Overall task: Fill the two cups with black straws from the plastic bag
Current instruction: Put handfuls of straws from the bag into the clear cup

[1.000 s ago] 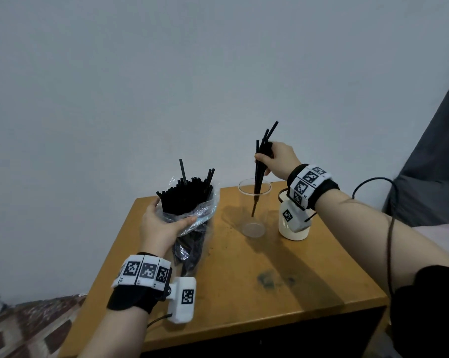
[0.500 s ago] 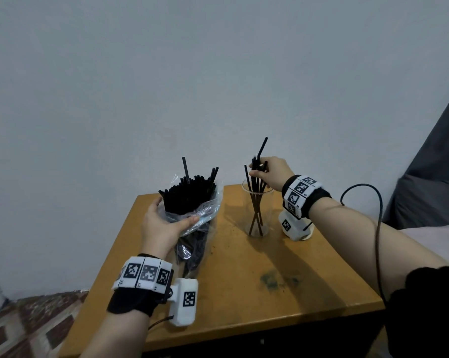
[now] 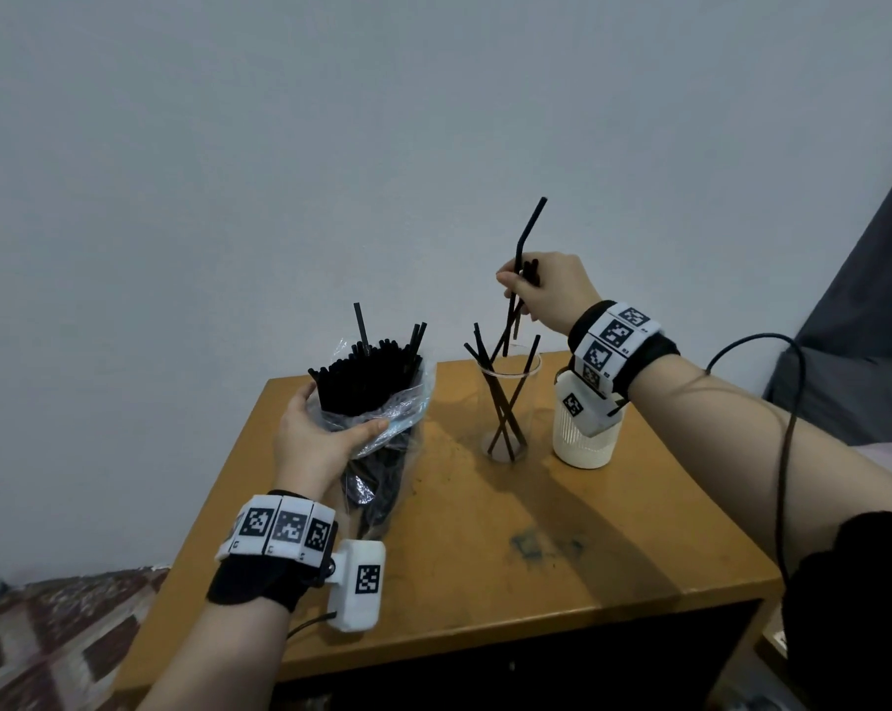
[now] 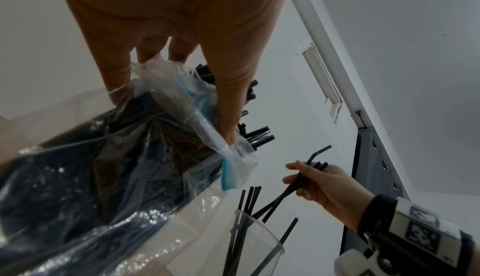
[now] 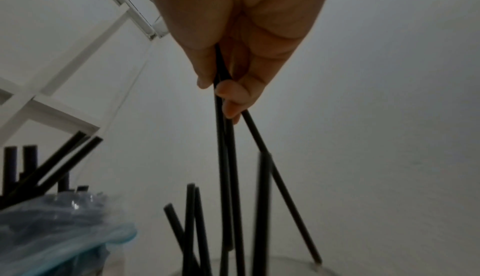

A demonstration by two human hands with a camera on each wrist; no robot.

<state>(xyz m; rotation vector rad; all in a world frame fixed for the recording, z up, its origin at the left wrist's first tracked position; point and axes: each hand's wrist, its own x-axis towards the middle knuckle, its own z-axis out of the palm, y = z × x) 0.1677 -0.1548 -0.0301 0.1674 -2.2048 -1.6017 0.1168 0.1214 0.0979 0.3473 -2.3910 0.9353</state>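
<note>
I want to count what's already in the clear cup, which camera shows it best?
Head view: the whole clear cup and its straws. Left wrist shows only the rim; right wrist shows hardly any of it.

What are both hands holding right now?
Left hand: closed round the plastic bag of straws.
Right hand: pinching a few black straws above the clear cup.
</note>
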